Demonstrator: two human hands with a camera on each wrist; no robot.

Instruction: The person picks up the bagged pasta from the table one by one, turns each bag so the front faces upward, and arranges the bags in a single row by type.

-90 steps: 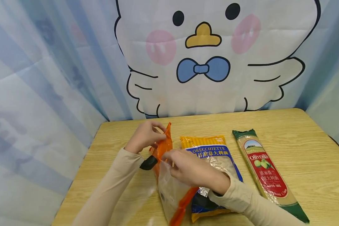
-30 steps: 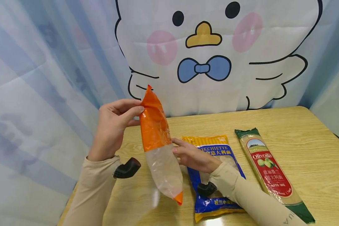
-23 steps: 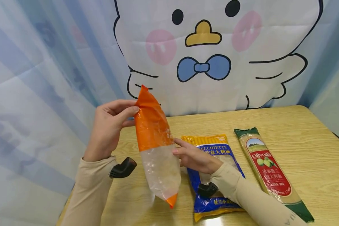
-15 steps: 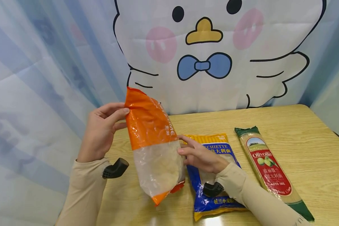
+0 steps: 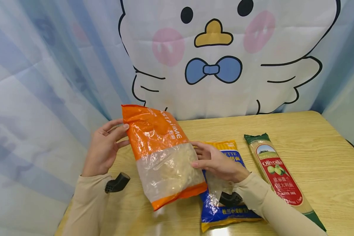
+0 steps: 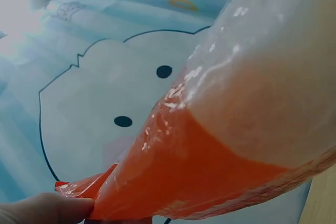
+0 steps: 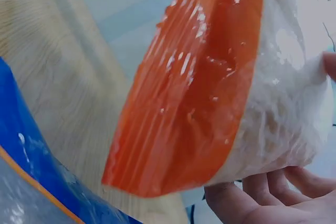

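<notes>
A clear-fronted bag of pasta (image 5: 153, 137) with orange ends leans above the table, its printed front facing me. At its upper left edge, my left hand (image 5: 104, 147) pinches the orange film between thumb and fingers; the left wrist view shows the thumb (image 6: 50, 208) on that corner. My right hand (image 5: 219, 164) holds the bag's right side, thumb in front and other fingers partly hidden behind. In the right wrist view, several fingers (image 7: 262, 190) lie curled under the clear part. Pale pasta has gathered toward the lower right of the bag.
A blue and yellow orecchiette bag (image 5: 224, 216) lies on the wooden table (image 5: 327, 154), partly covered by my right hand and wrist. Farther right lies a long red and green spaghetti pack (image 5: 283, 180). A cartoon-printed curtain (image 5: 212, 98) hangs behind the table.
The pasta bag was low and edge-on between both hands, then was lifted and turned until its front faces me. Lately its top has tipped left and down, the left hand moving with it.
</notes>
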